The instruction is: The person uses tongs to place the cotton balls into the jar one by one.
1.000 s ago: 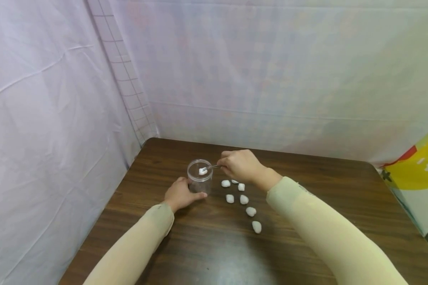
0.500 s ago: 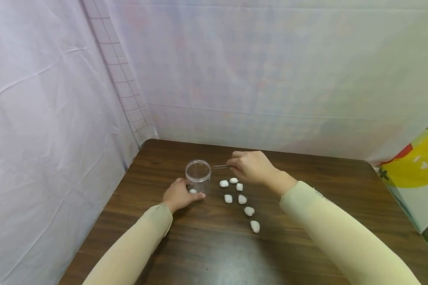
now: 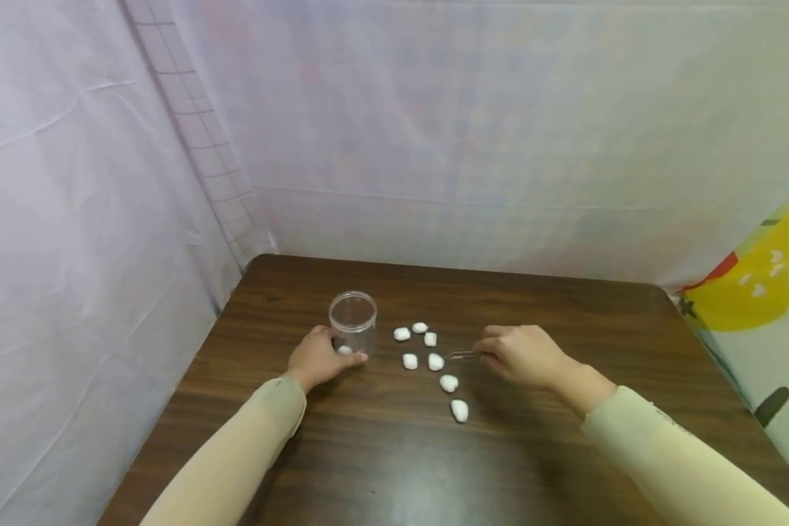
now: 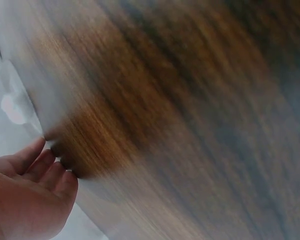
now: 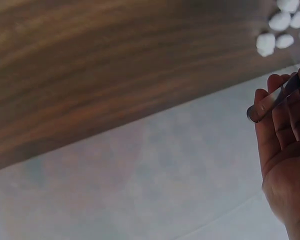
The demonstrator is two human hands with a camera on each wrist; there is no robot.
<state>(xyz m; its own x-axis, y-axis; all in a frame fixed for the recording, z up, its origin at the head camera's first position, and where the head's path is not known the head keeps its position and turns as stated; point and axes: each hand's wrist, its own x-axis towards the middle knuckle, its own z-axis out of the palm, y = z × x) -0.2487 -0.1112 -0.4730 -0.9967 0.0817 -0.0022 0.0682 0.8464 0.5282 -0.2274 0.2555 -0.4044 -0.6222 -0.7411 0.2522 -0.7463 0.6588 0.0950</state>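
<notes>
My left hand holds a clear jar round its side, with the thumb across the front. The jar stands upright and uncovered, and a white cotton ball lies low inside it. In the right wrist view my right hand pinches metal tweezers. Their tips point left and reach a cotton ball on the table; whether they touch it, I cannot tell. Several other cotton balls lie loosely scattered to the right of the jar.
Everything rests on a dark wood-grain table with rounded back corners. A pale curtain hangs behind it, and another white sheet runs along the left. Yellow printed fabric shows beyond the right edge.
A cotton ball held in the tweezers over the jar's mouth has dropped inside. My right hand has then moved right and nearer with the tweezers, to the loose cotton balls. My left hand stays on the jar.
</notes>
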